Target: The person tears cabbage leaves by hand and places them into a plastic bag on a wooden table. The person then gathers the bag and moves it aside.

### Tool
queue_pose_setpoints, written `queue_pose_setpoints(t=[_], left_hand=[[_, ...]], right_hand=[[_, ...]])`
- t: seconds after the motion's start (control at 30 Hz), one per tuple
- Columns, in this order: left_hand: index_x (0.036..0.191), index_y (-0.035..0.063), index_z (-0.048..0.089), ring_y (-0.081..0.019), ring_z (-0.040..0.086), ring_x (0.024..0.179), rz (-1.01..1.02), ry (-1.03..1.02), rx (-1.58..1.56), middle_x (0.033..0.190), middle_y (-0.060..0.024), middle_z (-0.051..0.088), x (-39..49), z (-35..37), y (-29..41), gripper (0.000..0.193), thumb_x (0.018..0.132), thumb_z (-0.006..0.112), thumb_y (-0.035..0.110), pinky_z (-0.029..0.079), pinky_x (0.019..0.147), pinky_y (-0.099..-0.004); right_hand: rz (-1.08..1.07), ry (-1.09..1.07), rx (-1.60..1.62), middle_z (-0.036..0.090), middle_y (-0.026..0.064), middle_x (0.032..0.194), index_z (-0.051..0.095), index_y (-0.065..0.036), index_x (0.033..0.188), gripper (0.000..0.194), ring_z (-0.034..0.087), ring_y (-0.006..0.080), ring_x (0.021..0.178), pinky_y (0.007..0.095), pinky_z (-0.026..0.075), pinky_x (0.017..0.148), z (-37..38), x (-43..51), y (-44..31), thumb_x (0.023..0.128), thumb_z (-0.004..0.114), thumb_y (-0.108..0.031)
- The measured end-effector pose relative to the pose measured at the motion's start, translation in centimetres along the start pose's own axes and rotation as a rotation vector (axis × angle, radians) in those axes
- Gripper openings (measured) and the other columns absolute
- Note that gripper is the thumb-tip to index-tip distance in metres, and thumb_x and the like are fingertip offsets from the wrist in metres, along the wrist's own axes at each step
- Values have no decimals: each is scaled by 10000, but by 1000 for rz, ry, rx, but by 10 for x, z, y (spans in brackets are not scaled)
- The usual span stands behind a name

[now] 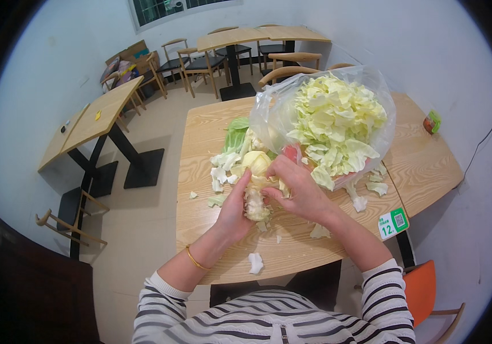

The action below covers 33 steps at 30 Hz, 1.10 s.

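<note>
My left hand is closed around a stripped cabbage core, its stem end pointing towards me and pale yellow leaves still on the far end. At the right side of those leaves, my right hand pinches with thumb and fingers; what lies between the fingertips is partly hidden. Just beyond, a clear plastic bag stands heaped with torn cabbage leaves. Something red shows through its lower side. To the left of the bag lie a green outer cabbage leaf and several white leaf scraps.
More scraps are scattered over the wooden table. A green-and-white card with a printed code sits at the right edge. A small packet is by the wall. An orange chair stands at my right; other tables stand beyond.
</note>
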<state>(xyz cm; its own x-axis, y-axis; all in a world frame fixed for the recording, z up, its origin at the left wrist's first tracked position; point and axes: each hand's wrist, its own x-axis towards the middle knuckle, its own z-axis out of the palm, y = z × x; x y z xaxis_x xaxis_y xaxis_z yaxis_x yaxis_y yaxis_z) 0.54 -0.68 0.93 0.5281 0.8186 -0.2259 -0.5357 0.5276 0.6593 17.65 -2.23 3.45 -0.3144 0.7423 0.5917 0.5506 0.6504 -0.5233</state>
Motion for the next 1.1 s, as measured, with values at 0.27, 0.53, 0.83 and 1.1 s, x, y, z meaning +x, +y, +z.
queue_pose_setpoints(t=[0.27,0.53,0.83,1.1], left_hand=[[1276,127,522,-136,601,994,83,14,-19,1112,-13,619,-3,-3,-4,415,1022,412,436,497,853,-325],[1358,136,476,-205,556,1184,-4,-15,-169,1301,-39,570,-10,1,-2,491,1026,341,472,420,1044,-411],[1348,92,461,-184,540,824,-49,-388,-380,1054,-66,579,7,-15,6,605,993,341,567,484,723,-340],[1258,10,467,-128,424,669,-191,-229,-408,903,-58,520,2,-3,14,779,893,447,698,355,494,-225]], right_hand=[[-279,153,-242,563,110,883,563,-7,895,210,604,274,724,356,493,631,23,-7,-2,713,664,-31],[-539,286,-313,572,109,850,589,14,884,215,587,242,666,323,489,561,29,-5,0,677,614,-35],[434,303,962,598,41,959,573,-45,1032,154,560,116,713,255,453,560,13,4,-15,887,613,-82],[577,239,1448,573,16,935,571,-111,1017,242,511,96,711,239,406,593,-30,3,30,874,666,-283]])
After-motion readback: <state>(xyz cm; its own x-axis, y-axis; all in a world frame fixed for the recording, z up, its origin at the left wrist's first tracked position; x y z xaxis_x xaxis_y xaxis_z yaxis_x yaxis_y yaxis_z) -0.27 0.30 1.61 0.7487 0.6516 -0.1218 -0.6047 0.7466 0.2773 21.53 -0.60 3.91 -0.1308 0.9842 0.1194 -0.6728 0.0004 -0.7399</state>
